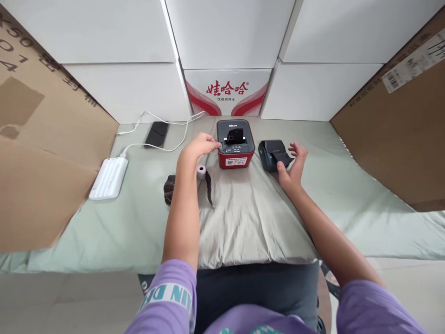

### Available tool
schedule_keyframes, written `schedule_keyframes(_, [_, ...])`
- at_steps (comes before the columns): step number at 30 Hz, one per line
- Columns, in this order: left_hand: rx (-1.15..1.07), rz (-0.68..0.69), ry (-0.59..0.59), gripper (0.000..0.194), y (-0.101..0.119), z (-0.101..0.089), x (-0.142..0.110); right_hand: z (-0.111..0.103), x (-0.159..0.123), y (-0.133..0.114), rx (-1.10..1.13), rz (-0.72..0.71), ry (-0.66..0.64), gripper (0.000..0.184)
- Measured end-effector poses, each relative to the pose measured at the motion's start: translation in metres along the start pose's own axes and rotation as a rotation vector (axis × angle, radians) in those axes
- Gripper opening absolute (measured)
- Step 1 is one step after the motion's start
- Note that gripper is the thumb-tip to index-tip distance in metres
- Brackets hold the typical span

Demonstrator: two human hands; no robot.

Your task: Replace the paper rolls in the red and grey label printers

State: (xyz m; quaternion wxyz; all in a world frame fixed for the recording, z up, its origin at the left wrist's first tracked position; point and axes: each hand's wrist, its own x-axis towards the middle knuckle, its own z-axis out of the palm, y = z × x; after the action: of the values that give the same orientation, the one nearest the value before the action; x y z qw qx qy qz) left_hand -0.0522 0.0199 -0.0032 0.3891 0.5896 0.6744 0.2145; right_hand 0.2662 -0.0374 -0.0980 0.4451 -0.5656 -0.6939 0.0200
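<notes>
A red and black printer (236,160) stands upright in the middle of the cloth-covered table, with a dark strip coming out of its top. My left hand (201,145) touches its top left edge; the fingers are drawn together, and whether they pinch anything is too small to make out. To the right sits a small black portable printer (269,153) with a dark strip at its front. My right hand (294,169) is beside it, fingers spread and thumb at the strip. Near my left forearm stands a small paper roll (201,172) with a dark tail.
Partly behind my left forearm lies a dark roll-like object (169,189). At the left are a white power bank (109,178), a white cable (144,144) and a black phone (156,134). Cardboard (45,153) flanks the left, more cardboard (399,139) the right, and white boxes (227,32) the back.
</notes>
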Motion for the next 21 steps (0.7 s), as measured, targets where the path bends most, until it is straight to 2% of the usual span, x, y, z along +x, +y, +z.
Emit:
schedule_keyframes(4, [-0.023,-0.024,0.023,0.028,0.002,0.005,0.000,0.000,-0.002,0.000,-0.004,0.024,-0.022,0.078])
schedule_keyframes(9, [-0.105,-0.037,0.005,0.032,0.004,0.005,-0.005,-0.006,-0.004,-0.007,0.017,-0.032,-0.005,0.070])
schedule_keyframes(11, [-0.159,-0.031,-0.041,0.035,0.003,0.004,-0.006,-0.008,-0.005,-0.013,-0.006,-0.051,-0.011,0.061])
schedule_keyframes(14, [-0.231,-0.018,-0.119,0.036,-0.002,0.002,-0.004,-0.006,-0.002,-0.027,-0.038,-0.091,-0.062,0.035])
schedule_keyframes(17, [-0.213,-0.013,-0.081,0.032,-0.004,0.003,-0.003,0.002,0.018,-0.046,-0.052,-0.129,-0.130,0.023])
schedule_keyframes(21, [-0.126,0.013,0.005,0.029,-0.001,0.005,-0.003,0.024,0.072,-0.071,-0.054,-0.036,-0.244,0.027])
